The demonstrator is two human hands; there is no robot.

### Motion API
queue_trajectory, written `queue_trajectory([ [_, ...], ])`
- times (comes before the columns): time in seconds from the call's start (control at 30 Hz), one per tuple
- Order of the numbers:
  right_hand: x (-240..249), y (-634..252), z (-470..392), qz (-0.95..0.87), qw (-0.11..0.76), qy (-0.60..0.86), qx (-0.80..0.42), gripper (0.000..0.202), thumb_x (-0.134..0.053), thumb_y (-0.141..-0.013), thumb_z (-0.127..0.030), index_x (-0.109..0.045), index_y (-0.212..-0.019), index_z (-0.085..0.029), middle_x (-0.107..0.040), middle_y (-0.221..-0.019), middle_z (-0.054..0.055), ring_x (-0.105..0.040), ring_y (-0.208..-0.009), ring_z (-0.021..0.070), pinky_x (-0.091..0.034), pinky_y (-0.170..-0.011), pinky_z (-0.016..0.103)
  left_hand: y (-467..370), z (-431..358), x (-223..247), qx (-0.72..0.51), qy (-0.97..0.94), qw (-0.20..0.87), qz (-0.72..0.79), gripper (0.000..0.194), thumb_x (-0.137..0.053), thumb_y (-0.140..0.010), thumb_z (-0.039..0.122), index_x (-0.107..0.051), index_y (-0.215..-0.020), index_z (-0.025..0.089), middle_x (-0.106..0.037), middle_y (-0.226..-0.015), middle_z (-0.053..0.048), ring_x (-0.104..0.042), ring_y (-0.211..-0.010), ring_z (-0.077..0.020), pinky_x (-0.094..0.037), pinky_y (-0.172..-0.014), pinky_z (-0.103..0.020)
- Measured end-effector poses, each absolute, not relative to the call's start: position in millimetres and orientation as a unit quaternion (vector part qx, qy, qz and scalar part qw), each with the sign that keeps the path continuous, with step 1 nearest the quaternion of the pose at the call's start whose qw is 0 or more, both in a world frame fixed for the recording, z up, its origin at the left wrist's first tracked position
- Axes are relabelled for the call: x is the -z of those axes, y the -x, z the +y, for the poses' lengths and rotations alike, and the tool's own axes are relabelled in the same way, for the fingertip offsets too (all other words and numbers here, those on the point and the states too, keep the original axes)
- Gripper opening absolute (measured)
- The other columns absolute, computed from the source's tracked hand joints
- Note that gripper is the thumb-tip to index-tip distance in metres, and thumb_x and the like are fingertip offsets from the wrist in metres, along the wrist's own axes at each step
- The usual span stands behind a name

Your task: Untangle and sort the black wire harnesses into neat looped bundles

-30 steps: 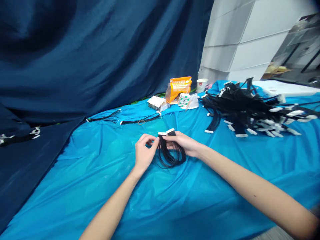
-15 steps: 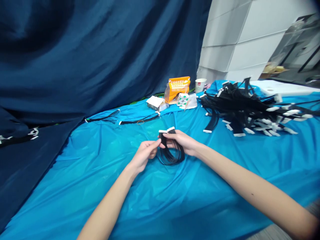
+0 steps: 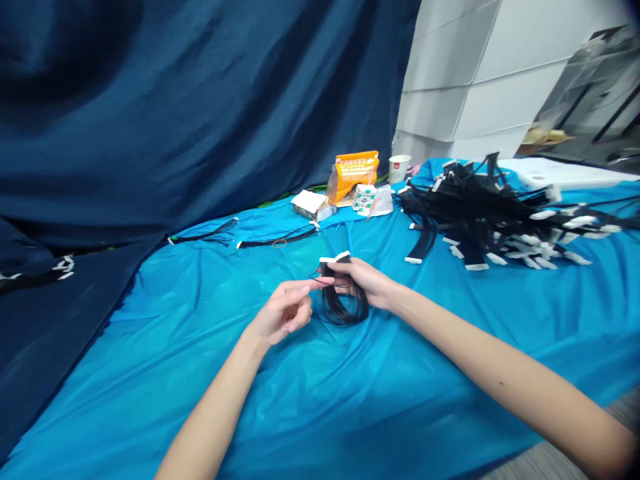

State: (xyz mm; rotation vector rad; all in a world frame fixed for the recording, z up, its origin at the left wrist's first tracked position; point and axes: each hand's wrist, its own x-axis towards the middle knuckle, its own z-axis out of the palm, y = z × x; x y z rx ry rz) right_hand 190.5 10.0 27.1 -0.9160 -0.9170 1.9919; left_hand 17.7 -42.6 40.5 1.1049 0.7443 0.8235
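Observation:
A looped black cable bundle (image 3: pixel 345 308) hangs from my right hand (image 3: pixel 367 280), its two white connectors side by side at the top. The fingers of my right hand are closed round it just below the connectors. My left hand (image 3: pixel 290 308) is at the left side of the loop. Its index finger points out to the cables, with a thin black strand across the fingertip, while the other fingers are curled in and hold nothing visible.
A large pile of black cables (image 3: pixel 480 213) with white connectors lies at the right. Behind are an orange pouch (image 3: pixel 354 175), a paper cup (image 3: pixel 399 169), a small box (image 3: pixel 313 205) and a white packet (image 3: pixel 365 199). Two loose cables (image 3: pixel 275 241) (image 3: pixel 207 235) lie back left on the blue cloth (image 3: pixel 200 333).
My left hand has let its pinch on the cables go and moved slightly left, with the index finger now stretched out. My right hand keeps its hold.

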Motion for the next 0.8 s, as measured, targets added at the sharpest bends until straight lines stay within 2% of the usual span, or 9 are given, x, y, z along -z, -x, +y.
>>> queue_trajectory([
  [0.1, -25.0, -190.9, 11.2, -0.364, 0.364, 0.340, -0.787, 0.017, -0.049, -0.088, -0.020, -0.063, -0.084, -0.013, -0.070, -0.075, 0.006, -0.065, -0.063, 0.0114, -0.052, -0.055, 0.017, -19.8, -43.4, -43.3, -0.402, -0.483, 0.699, 0.342, 0.050, -0.062, -0.073, 0.034, -0.057, -0.120, 0.017, -0.041, -0.037, 0.006, -0.026, -0.028, -0.0025, -0.017, -0.035, -0.019],
  [0.23, -24.0, -192.0, 12.1, -0.367, 0.339, 0.308, -0.810, 0.028, -0.045, -0.091, -0.032, -0.063, -0.084, -0.012, -0.070, -0.075, 0.008, -0.065, -0.063, 0.0109, -0.052, -0.059, 0.018, -25.7, -42.4, -44.1, -0.473, -0.455, 0.677, 0.333, 0.065, -0.066, -0.071, 0.029, -0.042, -0.132, 0.029, -0.060, -0.063, 0.002, -0.037, -0.034, -0.0024, -0.023, -0.036, -0.018],
  [0.4, -25.2, -192.6, 13.1, -0.369, 0.326, 0.299, -0.818, 0.041, -0.036, -0.094, -0.039, -0.063, -0.086, -0.010, -0.069, -0.074, 0.009, -0.065, -0.062, 0.0118, -0.053, -0.059, 0.019, -27.5, -39.5, -42.9, -0.538, -0.442, 0.636, 0.333, 0.063, -0.062, -0.075, 0.030, -0.037, -0.133, 0.035, -0.066, -0.090, -0.001, -0.047, -0.042, -0.0038, -0.031, -0.038, -0.017],
  [0.47, -24.7, -192.5, 13.9, -0.373, 0.321, 0.287, -0.822, 0.044, -0.033, -0.094, -0.041, -0.063, -0.086, -0.010, -0.069, -0.074, 0.011, -0.066, -0.064, 0.0128, -0.053, -0.061, 0.020, -27.0, -38.6, -43.6, -0.558, -0.436, 0.620, 0.339, 0.058, -0.059, -0.077, 0.031, -0.040, -0.132, 0.034, -0.063, -0.108, -0.005, -0.052, -0.048, -0.0043, -0.034, -0.039, -0.017],
  [0.6, -22.8, -192.5, 14.8, -0.362, 0.321, 0.282, -0.829, 0.045, -0.032, -0.094, -0.042, -0.062, -0.085, -0.010, -0.069, -0.075, 0.011, -0.066, -0.065, 0.0134, -0.053, -0.062, 0.021, -27.5, -37.7, -45.5, -0.584, -0.436, 0.591, 0.345, 0.053, -0.058, -0.078, 0.026, -0.045, -0.128, 0.029, -0.042, -0.138, -0.010, -0.062, -0.072, -0.0108, -0.040, -0.046, -0.018],
  [0.7, -22.5, -192.4, 14.7, -0.352, 0.326, 0.287, -0.829, 0.044, -0.033, -0.093, -0.043, -0.062, -0.082, -0.011, -0.069, -0.074, 0.010, -0.066, -0.064, 0.0138, -0.053, -0.061, 0.021, -29.4, -37.3, -45.2, -0.595, -0.448, 0.583, 0.326, 0.054, -0.057, -0.078, 0.022, -0.042, -0.129, 0.032, -0.034, -0.144, -0.007, -0.061, -0.091, -0.0158, -0.046, -0.056, -0.020],
  [0.8, -23.4, -192.5, 14.3, -0.353, 0.319, 0.283, -0.833, 0.046, -0.032, -0.093, -0.043, -0.062, -0.080, -0.010, -0.068, -0.073, 0.011, -0.066, -0.063, 0.0141, -0.053, -0.059, 0.021, -30.8, -35.7, -42.8, -0.610, -0.452, 0.568, 0.317, 0.055, -0.056, -0.078, 0.019, -0.041, -0.129, 0.033, -0.032, -0.145, -0.007, -0.059, -0.101, -0.0180, -0.049, -0.066, -0.024],
])
